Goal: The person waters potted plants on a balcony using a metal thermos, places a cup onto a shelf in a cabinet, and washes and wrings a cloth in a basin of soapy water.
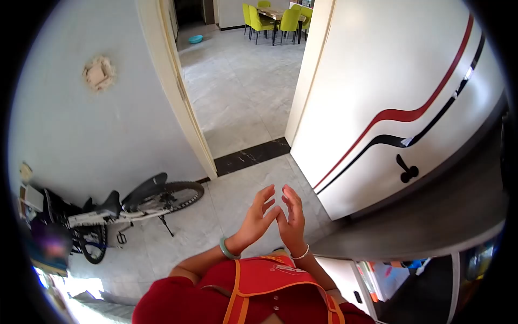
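Note:
My left hand [255, 219] is raised in front of my chest, fingers slightly curved and apart, with a green bangle [226, 249] on its wrist. Facing it, my right hand [292, 222] has its fingers curved and apart too, and a silver bracelet [302, 252] circles that wrist. The thumbs meet or nearly meet between the palms, and nothing is held in either hand. Below them is a red apron [272, 278] with orange trim, worn over a dark red top.
A bicycle [132, 210] stands by the left wall. Ahead, a doorway with a black threshold [252, 157] leads to a table [276, 13] with green chairs. At right are a white door [372, 81] and a dark curved surface [431, 216] over shelves.

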Available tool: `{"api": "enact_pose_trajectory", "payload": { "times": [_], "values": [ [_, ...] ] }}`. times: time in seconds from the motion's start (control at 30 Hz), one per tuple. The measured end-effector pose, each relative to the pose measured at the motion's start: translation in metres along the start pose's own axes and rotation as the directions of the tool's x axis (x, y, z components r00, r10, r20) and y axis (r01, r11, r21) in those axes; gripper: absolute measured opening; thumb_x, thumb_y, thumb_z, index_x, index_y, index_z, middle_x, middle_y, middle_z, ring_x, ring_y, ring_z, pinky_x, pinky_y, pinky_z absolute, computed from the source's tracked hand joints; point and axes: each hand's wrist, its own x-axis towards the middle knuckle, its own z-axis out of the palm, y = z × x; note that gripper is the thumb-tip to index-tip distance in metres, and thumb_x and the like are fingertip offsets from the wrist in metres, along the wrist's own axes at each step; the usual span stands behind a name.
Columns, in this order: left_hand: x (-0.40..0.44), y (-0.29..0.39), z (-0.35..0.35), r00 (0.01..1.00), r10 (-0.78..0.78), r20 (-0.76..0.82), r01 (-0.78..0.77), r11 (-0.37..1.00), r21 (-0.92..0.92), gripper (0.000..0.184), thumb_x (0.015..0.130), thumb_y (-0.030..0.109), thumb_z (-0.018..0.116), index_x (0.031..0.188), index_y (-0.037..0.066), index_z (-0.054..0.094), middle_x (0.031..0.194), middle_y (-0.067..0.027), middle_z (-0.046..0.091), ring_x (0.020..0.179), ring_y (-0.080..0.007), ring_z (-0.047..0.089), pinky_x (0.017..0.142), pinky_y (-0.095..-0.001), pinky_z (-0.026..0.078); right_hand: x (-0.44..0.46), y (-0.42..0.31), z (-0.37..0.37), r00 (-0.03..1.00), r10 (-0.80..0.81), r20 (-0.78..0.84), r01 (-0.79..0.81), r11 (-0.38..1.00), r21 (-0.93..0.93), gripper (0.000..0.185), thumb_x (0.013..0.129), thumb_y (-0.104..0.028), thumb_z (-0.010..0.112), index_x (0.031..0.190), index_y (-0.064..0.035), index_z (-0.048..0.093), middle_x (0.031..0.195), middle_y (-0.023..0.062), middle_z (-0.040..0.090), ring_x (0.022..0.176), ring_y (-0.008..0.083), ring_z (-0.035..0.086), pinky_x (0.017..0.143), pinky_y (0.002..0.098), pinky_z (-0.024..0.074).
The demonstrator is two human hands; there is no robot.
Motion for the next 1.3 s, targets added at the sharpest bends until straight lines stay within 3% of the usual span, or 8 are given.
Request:
{"api": "enact_pose_trajectory", "payload": {
  "times": [0.23,0.3,0.37,0.47,0.6,0.97,1.07,1.3],
  "values": [
    [0.113,-0.04,-0.09,0.98,-0.023,-0.2,0.014,0.999,-0.05,0.052,0.092,0.014,0.046,0.136,-0.002,0.023,0.139,-0.0145,0.027,0.13,-0.0243,0.027,0.106,-0.0375,0.026,0.114,0.09,0.054,0.978,0.186,0.097,-0.208,0.923,0.324,0.044,0.091,-0.007,0.043,0.133,0.0002,0.032,0.137,0.012,0.035,0.125,0.0226,0.037,0.102,0.0354,0.0301],
    [0.163,-0.045,-0.114,0.949,-0.048,-0.311,0.021,0.996,-0.089,0.051,0.093,0.016,0.044,0.136,-0.002,0.023,0.139,-0.0149,0.028,0.129,-0.0248,0.027,0.106,-0.038,0.025,0.164,0.118,0.065,0.945,0.311,0.105,-0.314,0.763,0.565,0.045,0.092,-0.013,0.044,0.133,0.0006,0.032,0.137,0.0131,0.034,0.124,0.0232,0.036,0.102,0.0353,0.03],
    [0.219,-0.043,-0.141,0.941,-0.023,-0.336,0.009,0.999,-0.045,0.051,0.094,0.021,0.042,0.136,-0.003,0.023,0.137,-0.0149,0.03,0.128,-0.0252,0.029,0.105,-0.0373,0.027,0.226,0.139,0.077,0.942,0.311,0.129,-0.327,0.75,0.576,0.044,0.095,-0.017,0.039,0.134,0.0011,0.03,0.137,0.0136,0.034,0.125,0.0235,0.035,0.103,0.0355,0.0292],
    [0.305,-0.032,-0.181,0.909,-0.146,-0.39,0.038,0.962,-0.27,0.05,0.096,0.029,0.037,0.134,-0.001,0.027,0.132,-0.0135,0.036,0.123,-0.025,0.036,0.102,-0.0377,0.031,0.315,0.17,0.098,0.919,0.372,0.134,-0.359,0.643,0.677,0.048,0.096,-0.03,0.032,0.135,-0.0007,0.029,0.138,0.0147,0.032,0.127,0.0244,0.033,0.104,0.0368,0.0278],
    [0.405,-0.037,-0.234,0.876,-0.04,-0.481,-0.094,0.963,-0.251,0.05,0.096,0.033,0.036,0.133,0.001,0.03,0.132,-0.0124,0.037,0.123,-0.0252,0.036,0.102,-0.0386,0.031,0.418,0.213,0.125,0.928,0.318,0.196,-0.362,0.636,0.681,0.05,0.096,-0.033,0.031,0.135,-0.0005,0.028,0.139,0.015,0.031,0.127,0.0246,0.033,0.104,0.0367,0.0267],
    [0.666,-0.08,-0.424,0.795,-0.087,-0.6,-0.274,0.831,-0.485,0.05,0.096,0.032,0.033,0.135,0.0,0.028,0.133,-0.0141,0.033,0.122,-0.025,0.036,0.103,-0.0364,0.031,0.67,0.364,0.245,0.859,0.376,0.347,-0.499,0.471,0.727,0.05,0.096,-0.035,0.031,0.133,-0.0026,0.032,0.136,0.0105,0.036,0.123,0.023,0.038,0.103,0.0361,0.0292],
    [0.738,-0.065,-0.466,0.837,-0.059,-0.544,-0.234,0.861,-0.452,0.055,0.096,0.037,0.03,0.136,-0.001,0.025,0.135,-0.0163,0.032,0.123,-0.0263,0.036,0.103,-0.0376,0.031,0.742,0.389,0.279,0.804,0.502,0.319,-0.524,0.345,0.779,0.046,0.096,-0.035,0.032,0.129,-0.0044,0.039,0.13,0.0088,0.044,0.119,0.0223,0.041,0.1,0.0363,0.0327],
    [0.888,-0.067,-0.556,0.884,-0.095,-0.457,-0.154,0.865,-0.478,0.055,0.096,0.037,0.028,0.136,-0.002,0.024,0.135,-0.0169,0.032,0.123,-0.0271,0.035,0.103,-0.0385,0.031,0.89,0.453,0.353,0.84,0.451,0.302,-0.483,0.366,0.796,0.045,0.097,-0.033,0.031,0.131,-0.0034,0.036,0.132,0.0096,0.041,0.12,0.0231,0.041,0.099,0.0362,0.0339]
  ]
}}
